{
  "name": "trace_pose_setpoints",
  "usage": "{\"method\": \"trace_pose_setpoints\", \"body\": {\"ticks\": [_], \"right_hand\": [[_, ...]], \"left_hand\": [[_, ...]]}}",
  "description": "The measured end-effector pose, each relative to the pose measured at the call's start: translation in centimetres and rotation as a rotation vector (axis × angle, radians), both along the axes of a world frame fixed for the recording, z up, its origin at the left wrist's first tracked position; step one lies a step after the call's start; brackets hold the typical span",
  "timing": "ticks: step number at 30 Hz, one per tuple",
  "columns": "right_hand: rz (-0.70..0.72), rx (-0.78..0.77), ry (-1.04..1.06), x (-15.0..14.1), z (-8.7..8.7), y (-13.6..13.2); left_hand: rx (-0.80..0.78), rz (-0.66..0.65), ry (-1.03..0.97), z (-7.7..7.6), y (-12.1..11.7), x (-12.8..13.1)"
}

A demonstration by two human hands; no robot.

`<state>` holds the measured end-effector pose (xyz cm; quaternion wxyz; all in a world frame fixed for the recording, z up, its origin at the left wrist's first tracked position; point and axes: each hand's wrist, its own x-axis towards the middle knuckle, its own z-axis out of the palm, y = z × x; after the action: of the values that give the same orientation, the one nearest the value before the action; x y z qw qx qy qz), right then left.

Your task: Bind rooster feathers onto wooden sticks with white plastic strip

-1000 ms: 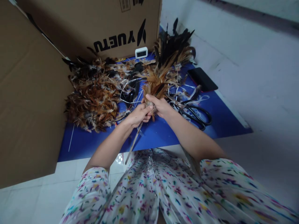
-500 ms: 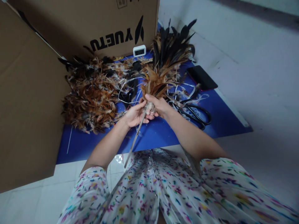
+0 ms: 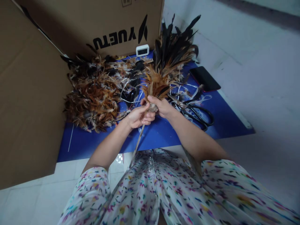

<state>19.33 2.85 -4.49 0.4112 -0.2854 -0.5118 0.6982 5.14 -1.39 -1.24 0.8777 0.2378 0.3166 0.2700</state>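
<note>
Both hands meet over a blue mat (image 3: 159,134) around a feather duster (image 3: 156,86) with brown and black feathers bound to a thin stick (image 3: 138,144) that slants down toward my lap. My left hand (image 3: 138,116) is closed around the stick just under the feather base. My right hand (image 3: 161,106) grips the fluffy bound base from the right, thumb across it.
A heap of loose brown feathers (image 3: 93,97) lies left on the mat, black feathers (image 3: 174,47) behind. Black scissors (image 3: 195,112) and white strips lie right of my hands, a dark phone (image 3: 204,78) beyond. Cardboard boxes (image 3: 28,87) stand left and behind, with a small white clock (image 3: 142,50).
My left fingers opened briefly on the stick and have closed around it again. The duster has shifted slightly in my hands; the stick now slants a little steeper.
</note>
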Motion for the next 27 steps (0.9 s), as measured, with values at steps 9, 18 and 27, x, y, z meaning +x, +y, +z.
{"method": "trace_pose_setpoints", "body": {"ticks": [9, 18, 27], "right_hand": [[-0.037, -0.074, 0.019, 0.0, 0.4, -0.4], [-0.130, -0.055, -0.120, -0.2, 0.9, -0.5], [-0.036, -0.175, -0.142, -0.4, 1.8, -0.9]], "left_hand": [[0.122, 0.080, 0.063, -0.1, -0.6, 0.6], [0.174, 0.272, 0.334, 0.5, -1.4, 2.1], [0.118, 0.108, 0.134, 0.1, -0.3, 0.8]]}}
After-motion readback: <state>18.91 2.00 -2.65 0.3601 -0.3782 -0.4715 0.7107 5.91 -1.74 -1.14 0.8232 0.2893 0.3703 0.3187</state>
